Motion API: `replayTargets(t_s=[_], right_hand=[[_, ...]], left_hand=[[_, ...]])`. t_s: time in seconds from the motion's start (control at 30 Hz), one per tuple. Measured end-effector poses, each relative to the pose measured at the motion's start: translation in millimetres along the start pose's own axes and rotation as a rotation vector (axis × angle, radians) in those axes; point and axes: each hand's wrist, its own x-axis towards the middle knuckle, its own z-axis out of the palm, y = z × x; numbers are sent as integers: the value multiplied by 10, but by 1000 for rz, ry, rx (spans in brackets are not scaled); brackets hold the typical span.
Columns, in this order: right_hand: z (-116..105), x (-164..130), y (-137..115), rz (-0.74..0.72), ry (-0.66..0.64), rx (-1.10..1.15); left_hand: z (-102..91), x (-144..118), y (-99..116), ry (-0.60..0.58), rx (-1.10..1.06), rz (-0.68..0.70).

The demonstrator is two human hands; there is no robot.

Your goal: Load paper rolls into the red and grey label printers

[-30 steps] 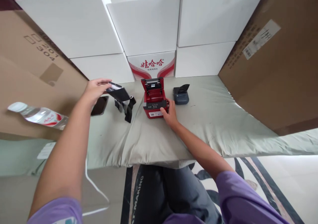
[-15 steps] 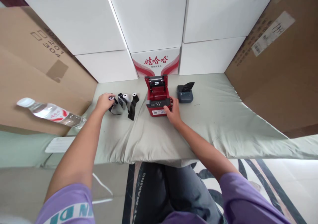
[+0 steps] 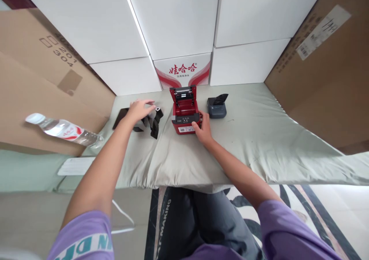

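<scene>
A red receipt printer (image 3: 185,112) stands on the pale green padded surface (image 3: 248,144) with its lid up. My right hand (image 3: 203,128) rests against its front right corner. To its left lies a cluster of black paper rolls (image 3: 152,121) with white cores. My left hand (image 3: 138,109) reaches over these rolls, fingers spread and touching their tops; whether it grips one I cannot tell. A black phone (image 3: 120,117) lies flat just left of the rolls.
A small dark blue printer (image 3: 217,107) sits right of the red one. White boxes (image 3: 178,25) form a wall behind. Brown cartons (image 3: 331,72) flank both sides. A plastic water bottle (image 3: 62,129) lies at the left. A white cable (image 3: 123,219) trails below.
My left hand set the black strip down among the rolls, then shifted right over them, uncovering the phone. My right hand stayed at the red printer.
</scene>
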Motion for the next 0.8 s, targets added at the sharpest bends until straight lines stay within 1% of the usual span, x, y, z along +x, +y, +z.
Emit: replayTargets(t_s=[0.07, 0.13, 0.2, 0.23, 0.27, 0.33, 0.43, 0.47, 0.5, 0.57, 0.63, 0.7, 0.8], right_hand=[[-9, 0, -7, 7, -10, -5], [-16, 0, -11, 11, -23, -6], [-17, 0, -10, 18, -24, -1], [-16, -1, -8, 23, -21, 1], [-13, -2, -5, 26, -18, 3], [-5, -4, 2, 26, -15, 5], [5, -5, 12, 22, -11, 10], [6, -4, 13, 22, -11, 11], [6, -3, 14, 23, -9, 12], [4, -2, 13, 20, -12, 16], [1, -2, 11, 21, -14, 16], [1, -2, 10, 29, -13, 12], [5, -3, 15, 36, -17, 5]], left_hand=[[133, 63, 182, -108, 115, -22], [232, 98, 281, -184, 214, -50], [271, 100, 306, -202, 235, -58], [266, 90, 302, -183, 198, -54], [247, 74, 295, -141, 125, -48], [180, 32, 301, -1, -133, -56], [56, -41, 419, 264, -709, -125], [20, -67, 488, 315, -913, -152], [-12, -95, 566, 334, -1103, -172], [-53, -155, 729, 291, -1406, -184], [-57, -219, 876, 196, -1588, -169], [-21, -283, 996, 98, -1665, -154], [91, -364, 1132, 8, -1605, -146]])
